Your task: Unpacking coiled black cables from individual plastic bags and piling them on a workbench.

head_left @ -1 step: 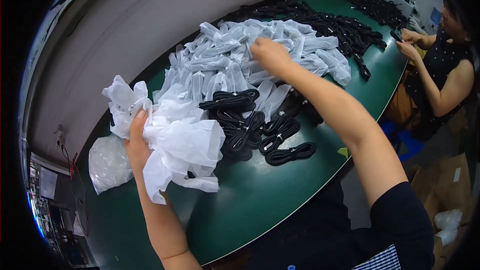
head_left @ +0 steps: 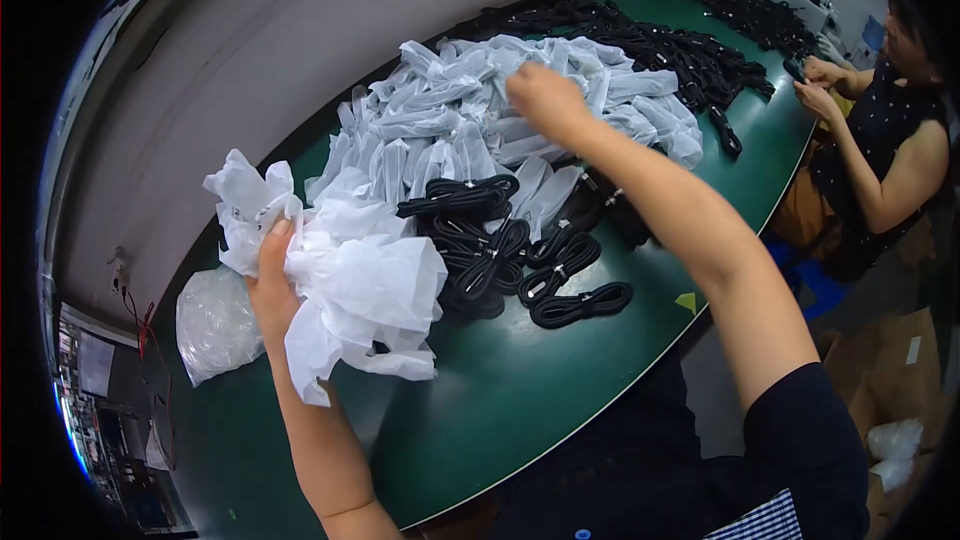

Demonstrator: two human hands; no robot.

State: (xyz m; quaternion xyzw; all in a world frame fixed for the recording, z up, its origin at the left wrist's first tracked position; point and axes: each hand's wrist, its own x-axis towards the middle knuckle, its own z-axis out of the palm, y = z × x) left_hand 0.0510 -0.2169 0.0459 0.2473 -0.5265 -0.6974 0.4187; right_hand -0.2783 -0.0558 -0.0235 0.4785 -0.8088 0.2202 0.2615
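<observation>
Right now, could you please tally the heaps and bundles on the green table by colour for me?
White, bunch of empty bags in the left hand: 1
White, heap of bagged cables under the right hand: 1
Black, spreads of bare cable coils, near and far: 2
Clear plastic sack: 1
Total: 5

Loose coiled black cables (head_left: 500, 255) mid-surface: about six. Bagged cables (head_left: 520, 110), far-edge pile: too many to count. One bunch of empty white bags (head_left: 350, 280). One clear bag (head_left: 212, 325), left edge.
</observation>
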